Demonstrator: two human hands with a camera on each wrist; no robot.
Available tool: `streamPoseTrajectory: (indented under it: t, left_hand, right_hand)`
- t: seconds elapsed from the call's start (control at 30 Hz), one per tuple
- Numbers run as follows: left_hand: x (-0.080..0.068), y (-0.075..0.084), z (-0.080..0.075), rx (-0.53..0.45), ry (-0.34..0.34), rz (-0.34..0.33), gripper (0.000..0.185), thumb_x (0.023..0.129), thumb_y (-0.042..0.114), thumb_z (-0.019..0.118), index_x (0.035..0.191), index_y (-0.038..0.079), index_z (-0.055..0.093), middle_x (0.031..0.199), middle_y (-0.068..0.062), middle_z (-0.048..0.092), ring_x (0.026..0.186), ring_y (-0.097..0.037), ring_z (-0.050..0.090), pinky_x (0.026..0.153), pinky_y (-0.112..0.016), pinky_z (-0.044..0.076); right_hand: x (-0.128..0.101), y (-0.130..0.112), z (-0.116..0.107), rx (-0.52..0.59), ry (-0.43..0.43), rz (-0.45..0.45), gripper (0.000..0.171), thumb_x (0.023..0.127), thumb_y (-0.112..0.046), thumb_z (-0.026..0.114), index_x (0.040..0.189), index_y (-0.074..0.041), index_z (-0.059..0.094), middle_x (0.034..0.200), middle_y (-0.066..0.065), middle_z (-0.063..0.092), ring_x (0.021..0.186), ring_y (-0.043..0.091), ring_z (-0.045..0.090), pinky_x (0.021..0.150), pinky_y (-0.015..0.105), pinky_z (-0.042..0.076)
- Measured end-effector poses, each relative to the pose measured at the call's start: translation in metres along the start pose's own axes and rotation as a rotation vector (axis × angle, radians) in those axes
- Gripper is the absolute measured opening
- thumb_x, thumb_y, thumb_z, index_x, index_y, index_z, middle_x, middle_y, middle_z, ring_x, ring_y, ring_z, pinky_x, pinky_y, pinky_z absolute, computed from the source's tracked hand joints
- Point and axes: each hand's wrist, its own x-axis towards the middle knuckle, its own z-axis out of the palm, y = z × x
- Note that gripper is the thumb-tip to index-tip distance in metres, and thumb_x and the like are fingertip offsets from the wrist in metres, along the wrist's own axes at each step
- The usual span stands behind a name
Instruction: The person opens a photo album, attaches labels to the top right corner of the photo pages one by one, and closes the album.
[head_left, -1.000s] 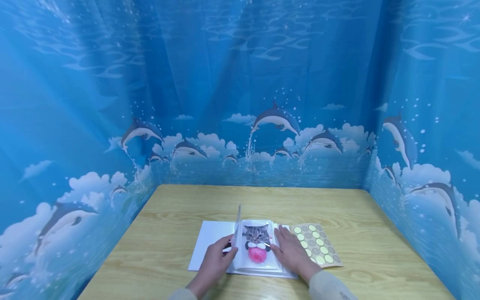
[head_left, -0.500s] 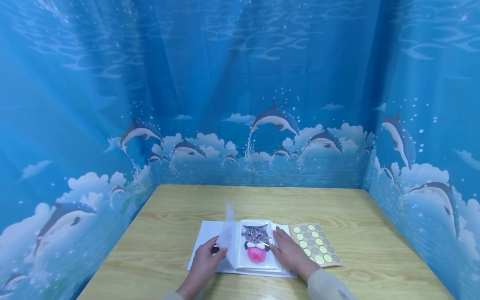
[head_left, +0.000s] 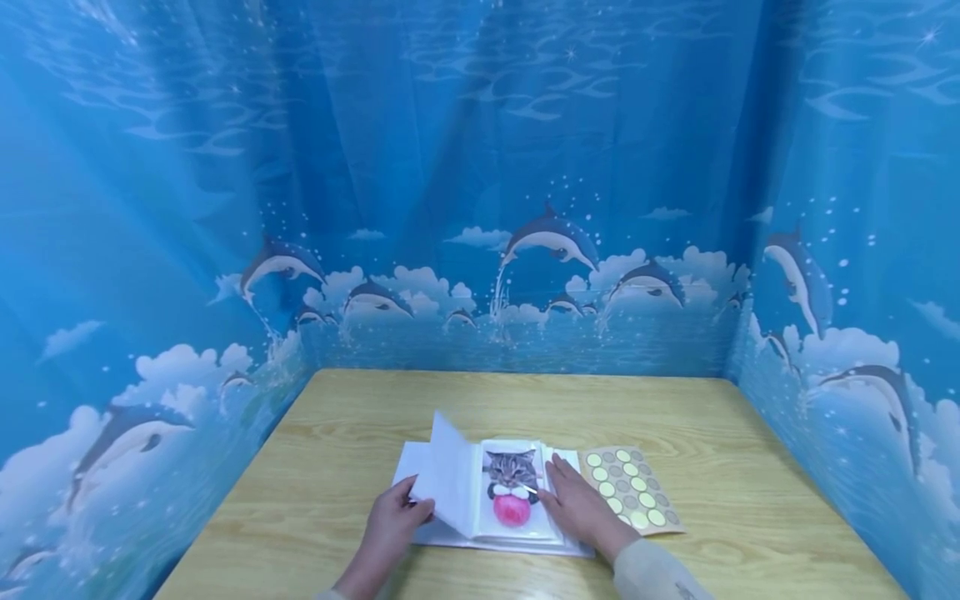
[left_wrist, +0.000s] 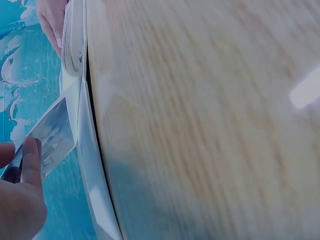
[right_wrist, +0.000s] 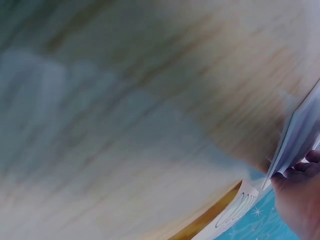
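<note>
Left to right across the pale wood-grain worktop [head_left: 337, 467]: wide bare wood at the left edge, hemmed by a blue dolphin-print curtain [head_left: 150, 350] that also closes off the far side and the right.

One left hand [head_left: 390, 521], fingers curled round the near edge of a single lifted translucent white page [head_left: 450, 479], thumb on top in the left wrist view [left_wrist: 31, 157]; page tilted up and leftward, clear of the spread beneath.

One open white photo album [head_left: 495, 533] lying flat at near centre, a little way back from the near worktop edge, open wood well beyond it to the far edge. One cat photo with a pink ball [head_left: 513, 487] showing on the right-hand page.

One right hand [head_left: 577, 504], fingers straight and relaxed, resting flat on the right edge of the album, gripping nothing.

Just right of that hand, one tan sheet of round yellow-green stickers [head_left: 632, 487], flat, its left edge against the album; bare wood beyond to the right curtain.
</note>
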Motion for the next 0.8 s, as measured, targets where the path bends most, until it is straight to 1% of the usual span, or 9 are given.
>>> streamPoseTrajectory:
  t: [0.27,0.43,0.53,0.6,0.67,0.73,0.8]
  left_hand:
    - [-0.001,-0.004,-0.006,0.000,0.045,-0.058,0.045,0.085,-0.010,0.063,0.126,-0.023,0.050,0.095,-0.018,0.069,0.077,-0.018,0.067,0.072,-0.029,0.060]
    - [-0.002,-0.008,-0.010,0.054,0.063,-0.098,0.047,0.083,-0.009,0.066,0.125,-0.023,0.051,0.089,-0.012,0.069,0.075,-0.016,0.066,0.069,-0.027,0.059]
    - [-0.002,-0.010,-0.012,0.076,0.069,-0.103,0.048,0.082,-0.008,0.067,0.124,-0.023,0.051,0.092,-0.018,0.070,0.076,-0.017,0.067,0.069,-0.027,0.058]
    - [-0.002,-0.012,-0.013,0.095,0.079,-0.107,0.049,0.081,-0.007,0.068,0.124,-0.023,0.052,0.097,-0.023,0.070,0.081,-0.020,0.068,0.072,-0.029,0.059]
    - [-0.001,-0.013,-0.014,0.126,0.095,-0.116,0.050,0.080,-0.006,0.069,0.124,-0.022,0.053,0.104,-0.027,0.069,0.090,-0.027,0.069,0.079,-0.035,0.058]
    - [-0.001,-0.013,-0.015,0.161,0.109,-0.124,0.051,0.079,-0.005,0.070,0.124,-0.021,0.054,0.111,-0.030,0.067,0.101,-0.035,0.067,0.087,-0.042,0.056]
    - [0.000,-0.013,-0.015,0.183,0.122,-0.140,0.051,0.079,-0.004,0.071,0.125,-0.020,0.054,0.116,-0.032,0.064,0.109,-0.040,0.063,0.091,-0.046,0.054]
  right_hand:
    - [0.000,0.001,0.000,-0.005,-0.005,0.013,0.063,0.104,-0.038,0.047,0.148,0.005,0.037,0.159,0.023,0.026,0.145,0.041,0.024,0.117,0.055,0.023]
    - [0.000,0.000,0.000,-0.014,-0.008,0.017,0.063,0.103,-0.037,0.048,0.148,0.005,0.037,0.158,0.023,0.026,0.145,0.041,0.025,0.117,0.055,0.023]
    - [0.001,0.001,0.000,-0.017,-0.005,0.015,0.063,0.103,-0.037,0.049,0.148,0.006,0.038,0.158,0.024,0.027,0.145,0.042,0.025,0.117,0.055,0.024]
    - [0.001,0.001,0.000,-0.017,-0.003,0.013,0.062,0.103,-0.037,0.049,0.148,0.006,0.038,0.158,0.024,0.027,0.145,0.042,0.025,0.117,0.055,0.024]
    - [0.001,0.002,0.001,-0.023,0.000,0.008,0.062,0.104,-0.036,0.048,0.148,0.006,0.038,0.158,0.024,0.027,0.145,0.041,0.026,0.117,0.054,0.024]
    - [0.001,0.002,0.001,-0.026,0.006,-0.001,0.062,0.104,-0.036,0.048,0.147,0.007,0.038,0.157,0.025,0.027,0.144,0.042,0.026,0.117,0.055,0.024]
    - [0.002,0.002,0.001,-0.028,0.010,-0.003,0.062,0.104,-0.036,0.048,0.148,0.007,0.038,0.157,0.025,0.027,0.144,0.042,0.026,0.117,0.054,0.024]
